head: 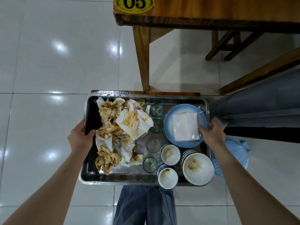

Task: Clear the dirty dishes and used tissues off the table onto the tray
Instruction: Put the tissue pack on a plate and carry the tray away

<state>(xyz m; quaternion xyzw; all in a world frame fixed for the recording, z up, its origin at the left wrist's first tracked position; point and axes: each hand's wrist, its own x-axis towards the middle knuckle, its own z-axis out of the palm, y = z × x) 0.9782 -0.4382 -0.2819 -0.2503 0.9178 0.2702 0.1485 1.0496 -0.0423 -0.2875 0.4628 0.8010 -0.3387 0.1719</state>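
A steel tray hangs over the floor, held at both short sides. My left hand grips its left rim beside black chopsticks. My right hand grips the right rim, thumb on the blue plate, which carries a wrapped pack of white tissues. Stained used tissues fill the tray's left half. Several small glasses stand in the middle. White bowls with sauce marks and two small cups sit at the front right.
A wooden table numbered 05 stands ahead, its leg just beyond the tray. A wooden bench runs at the right. Another person's grey trouser leg and a blue dustpan-like object are close on the right. White tiled floor lies left.
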